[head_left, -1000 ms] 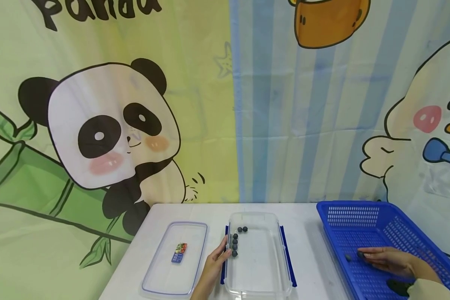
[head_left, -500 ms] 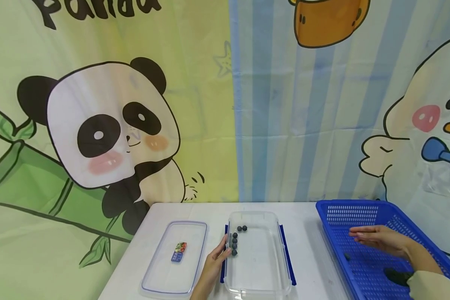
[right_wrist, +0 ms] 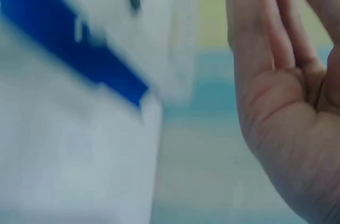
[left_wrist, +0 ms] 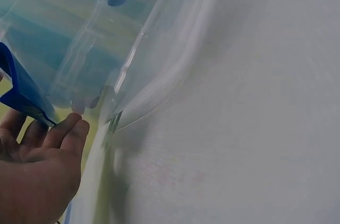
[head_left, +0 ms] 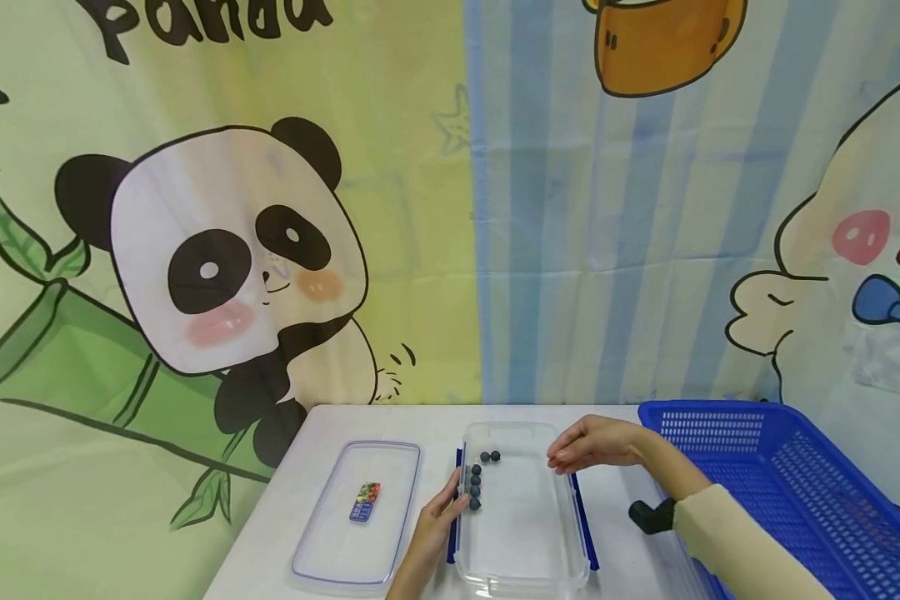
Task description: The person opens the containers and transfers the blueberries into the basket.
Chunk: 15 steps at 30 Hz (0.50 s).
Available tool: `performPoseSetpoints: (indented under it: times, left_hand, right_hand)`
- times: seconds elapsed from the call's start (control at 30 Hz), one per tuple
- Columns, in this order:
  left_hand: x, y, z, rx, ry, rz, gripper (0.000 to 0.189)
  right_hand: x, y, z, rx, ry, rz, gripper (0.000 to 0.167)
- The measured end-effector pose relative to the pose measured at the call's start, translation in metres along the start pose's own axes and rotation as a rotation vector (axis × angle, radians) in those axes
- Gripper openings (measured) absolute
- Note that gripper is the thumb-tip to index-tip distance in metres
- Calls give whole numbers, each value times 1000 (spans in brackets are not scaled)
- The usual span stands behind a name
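Observation:
A clear plastic container with blue side latches stands on the white table. Inside, along its left wall and far left corner, lie several dark blueberries. My left hand grips the container's left side, beside the blue latch; its fingers bend at that latch in the left wrist view. Above the container's far right edge is my right hand, fingers together and pointing left. It pinches a blueberry taken from the basket, which the fingers hide now. In the right wrist view the right hand's fingertips lie outside the frame.
A flat clear lid with a blue rim and a fruit-printed label lies left of the container. To the right stands a blue perforated basket, partly covered by the right sleeve. A printed curtain hangs behind the table.
My right hand picked up a blueberry in the basket, rose and moved left to above the container. My left hand stays at the container's left side.

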<state>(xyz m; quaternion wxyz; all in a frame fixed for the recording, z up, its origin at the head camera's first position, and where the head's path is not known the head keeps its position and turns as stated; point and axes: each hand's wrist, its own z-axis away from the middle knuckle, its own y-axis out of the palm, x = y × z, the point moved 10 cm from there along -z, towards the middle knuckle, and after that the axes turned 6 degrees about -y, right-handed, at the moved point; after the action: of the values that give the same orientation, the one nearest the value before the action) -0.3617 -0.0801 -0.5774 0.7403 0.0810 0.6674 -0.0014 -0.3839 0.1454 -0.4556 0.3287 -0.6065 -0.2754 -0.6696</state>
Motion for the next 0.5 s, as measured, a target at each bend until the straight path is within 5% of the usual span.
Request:
performPoseSetpoints:
  times: [0.2,0.5]
  left_hand:
    - [1,1,-3,-11,1,-7,55]
    - [1,-1,-2,-3,9,-26,55]
  right_hand:
    - [-25,37,-55,-40,85,1,24]
    - [-64,54,-96,-149,190,34,18]
